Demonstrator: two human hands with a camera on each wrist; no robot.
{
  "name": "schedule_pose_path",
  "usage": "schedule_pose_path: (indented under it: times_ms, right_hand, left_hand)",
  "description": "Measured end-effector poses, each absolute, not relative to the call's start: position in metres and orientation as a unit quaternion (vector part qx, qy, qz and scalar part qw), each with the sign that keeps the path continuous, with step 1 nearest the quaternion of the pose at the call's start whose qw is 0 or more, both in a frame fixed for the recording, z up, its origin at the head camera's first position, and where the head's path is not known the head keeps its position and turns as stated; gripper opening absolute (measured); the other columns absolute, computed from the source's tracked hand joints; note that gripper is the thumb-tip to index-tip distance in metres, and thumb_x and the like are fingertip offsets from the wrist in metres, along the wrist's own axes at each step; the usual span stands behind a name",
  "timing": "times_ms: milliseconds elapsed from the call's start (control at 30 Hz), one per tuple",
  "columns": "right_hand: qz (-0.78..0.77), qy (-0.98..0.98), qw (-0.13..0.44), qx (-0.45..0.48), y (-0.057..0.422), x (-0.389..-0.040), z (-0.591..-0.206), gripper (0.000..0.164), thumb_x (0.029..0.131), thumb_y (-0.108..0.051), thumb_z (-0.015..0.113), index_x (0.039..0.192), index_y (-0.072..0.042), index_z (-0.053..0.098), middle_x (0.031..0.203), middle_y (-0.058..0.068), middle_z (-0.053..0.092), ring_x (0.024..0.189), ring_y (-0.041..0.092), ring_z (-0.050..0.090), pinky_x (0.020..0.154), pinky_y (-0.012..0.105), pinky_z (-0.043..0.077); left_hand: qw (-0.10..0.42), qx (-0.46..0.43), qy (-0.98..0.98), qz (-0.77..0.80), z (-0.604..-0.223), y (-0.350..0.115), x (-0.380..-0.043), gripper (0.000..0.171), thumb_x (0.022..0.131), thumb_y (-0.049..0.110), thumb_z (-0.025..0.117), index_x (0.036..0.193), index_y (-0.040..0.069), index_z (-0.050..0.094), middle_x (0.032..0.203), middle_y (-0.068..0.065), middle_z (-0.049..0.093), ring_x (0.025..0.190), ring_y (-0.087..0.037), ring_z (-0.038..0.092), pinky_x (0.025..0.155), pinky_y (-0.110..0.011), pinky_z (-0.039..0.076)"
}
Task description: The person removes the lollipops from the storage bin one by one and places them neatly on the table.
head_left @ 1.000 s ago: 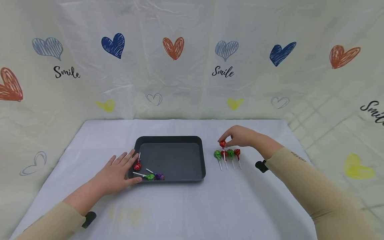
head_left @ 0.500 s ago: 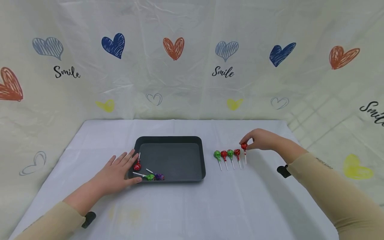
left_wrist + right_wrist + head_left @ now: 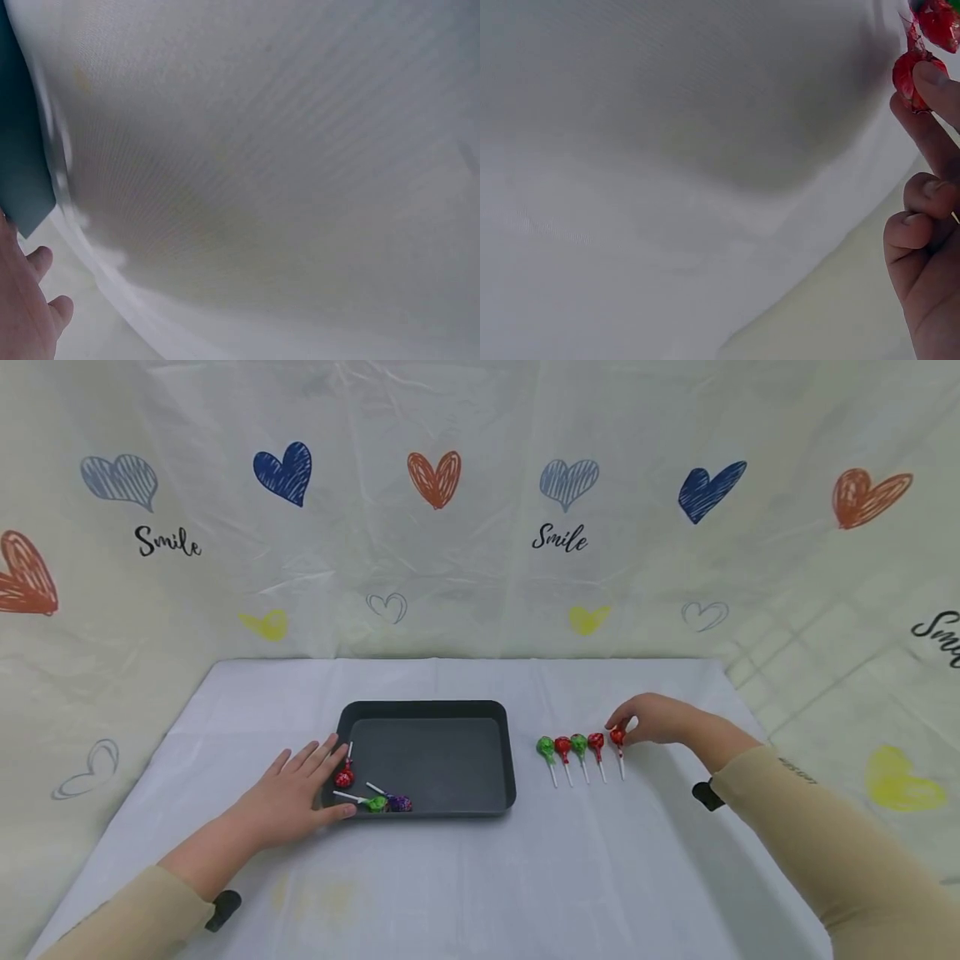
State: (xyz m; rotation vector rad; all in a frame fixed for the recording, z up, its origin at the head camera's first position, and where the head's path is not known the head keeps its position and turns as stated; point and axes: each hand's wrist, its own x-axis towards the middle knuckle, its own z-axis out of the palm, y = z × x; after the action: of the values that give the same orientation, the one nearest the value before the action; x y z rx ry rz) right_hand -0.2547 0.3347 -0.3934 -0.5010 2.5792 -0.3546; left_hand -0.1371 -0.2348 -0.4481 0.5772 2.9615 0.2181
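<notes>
In the head view my right hand pinches a red lollipop by its wrapped head, between thumb and forefinger. Its white stick points toward me. The right wrist view shows the same red lollipop between thumb and fingertip. Just left of it lies a row of lollipops: a green one, a red one, another green one and another red one. My left hand lies with spread, straight fingers over the left edge of the dark grey baking tray.
Inside the tray's left end are a red lollipop, a green lollipop and a purple lollipop. A white cloth covers the table. Behind stands a backdrop printed with hearts.
My right hand has carried the red lollipop from above the row to its right end and lowered it beside the others. My left hand has stayed on the tray.
</notes>
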Motion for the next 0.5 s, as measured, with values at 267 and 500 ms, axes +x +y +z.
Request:
schedule_pose_path:
  times_ms: [267,500]
  right_hand:
    - [-0.132,0.945,0.241,-0.176,0.3286,-0.2555,-0.3974,0.025,0.091,-0.011,0.071,0.115,-0.016,0.075,0.115,0.005,0.068,0.110,0.031,0.057,0.096,0.052,0.050]
    - [-0.142,0.943,0.247,-0.171,0.3266,-0.2577,-0.4002,0.029,0.092,-0.011,0.070,0.120,-0.017,0.073,0.121,0.008,0.066,0.116,0.034,0.055,0.097,0.053,0.050]
  left_hand:
    - [0.063,0.192,0.976,0.075,-0.4392,-0.2318,-0.1341,0.102,0.085,0.076,0.052,0.158,0.010,0.026,0.164,-0.012,0.018,0.148,-0.042,0.019,0.116,-0.065,0.010]
    - [0.053,0.190,0.977,0.077,-0.4456,-0.2332,-0.1362,0.102,0.084,0.074,0.057,0.157,0.011,0.027,0.164,-0.012,0.019,0.147,-0.041,0.020,0.116,-0.064,0.010]
